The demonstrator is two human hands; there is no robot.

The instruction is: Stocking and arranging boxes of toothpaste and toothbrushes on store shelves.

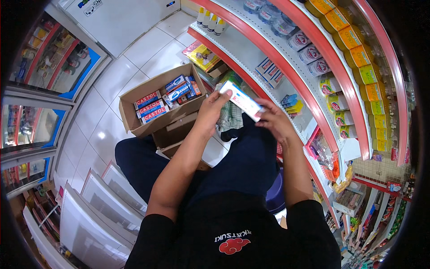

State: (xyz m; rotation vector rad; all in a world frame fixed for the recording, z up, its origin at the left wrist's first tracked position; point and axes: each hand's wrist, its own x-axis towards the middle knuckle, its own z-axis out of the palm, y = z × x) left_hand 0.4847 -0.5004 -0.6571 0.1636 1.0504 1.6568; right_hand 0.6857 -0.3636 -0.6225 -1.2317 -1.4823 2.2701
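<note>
Between my two hands is a small white-and-blue carton [240, 101] bearing red writing, tilted above my lap. My left hand [212, 109] pinches its upper left end, with the thumb on top. At the lower right end, the fingers of my right hand [273, 119] hold it. A green checked cloth [230, 116] hangs just below the carton. To the left, an open cardboard box [171, 119] holds several Castol cartons [149, 107] and several blue-and-white cartons [177, 88]. Similar small cartons [269, 72] lie on the low shelf at the right.
Curved-looking shelves [248, 47] with red edges rise at the right, stocked with cans [309, 53] and orange-labelled bottles [349, 37]. Another cardboard box [173, 134] sits under the open one. Glass-fronted cabinets [37, 124] stand left. A purple tub [276, 193] is beside my thigh.
</note>
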